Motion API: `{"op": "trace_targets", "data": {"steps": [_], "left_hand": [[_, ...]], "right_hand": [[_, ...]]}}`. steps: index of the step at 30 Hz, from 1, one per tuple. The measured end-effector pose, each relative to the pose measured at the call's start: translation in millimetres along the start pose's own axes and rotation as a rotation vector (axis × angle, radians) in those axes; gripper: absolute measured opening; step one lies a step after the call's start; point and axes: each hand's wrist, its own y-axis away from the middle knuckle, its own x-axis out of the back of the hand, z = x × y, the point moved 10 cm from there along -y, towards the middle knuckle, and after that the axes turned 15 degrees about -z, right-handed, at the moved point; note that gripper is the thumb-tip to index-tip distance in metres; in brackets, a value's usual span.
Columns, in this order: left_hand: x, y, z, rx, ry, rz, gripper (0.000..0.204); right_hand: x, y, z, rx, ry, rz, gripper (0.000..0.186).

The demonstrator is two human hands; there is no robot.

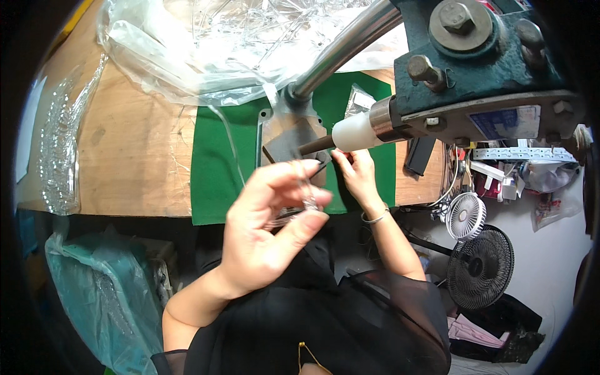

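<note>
My left hand (265, 222) is raised in front of the press, its fingers curled round a small bunch of thin clear pieces (309, 199). They look like plastic or glass, and motion blurs them. My right hand (357, 178) is at the right side of the press base (284, 137), fingertips drawn together against the edge of a small dark block (323, 164). Whatever they pinch is too small to make out. Just above the block, a dark rod (317, 145) reaches down from the white collar (352, 132) of the green press head (475, 69).
A green mat (212, 169) lies under the press on a wooden table (131, 144). Behind it, a plastic bag (187, 75) holds many clear thin pieces; clear strands (62, 144) lie far left. A black box (420, 155) and two fans (465, 215) (480, 267) are at right.
</note>
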Motion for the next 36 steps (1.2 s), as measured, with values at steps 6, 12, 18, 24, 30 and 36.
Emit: {"op": "trace_targets", "data": {"steps": [6, 12, 18, 24, 30, 36], "left_hand": [[-7, 4, -4, 0.102, -0.218, -0.052, 0.052], [-12, 4, -1, 0.074, -0.263, -0.086, 0.055], [-13, 6, 3, 0.093, -0.301, -0.106, 0.056], [-16, 8, 0, 0.116, -0.277, -0.12, 0.058], [-19, 6, -4, 0.187, -0.22, -0.152, 0.058], [-20, 5, 7, 0.127, -0.443, -0.138, 0.056]], "right_hand": [[40, 18, -161, 0.434, -0.168, -0.267, 0.01], [34, 25, -198, 0.685, -0.191, -0.346, 0.014], [31, 22, -188, 0.616, -0.342, -0.363, 0.015], [27, 22, -180, 0.567, -0.479, -0.381, 0.015], [27, 22, -182, 0.595, -0.5, -0.414, 0.014], [27, 25, -188, 0.603, -0.358, -0.389, 0.013]]}}
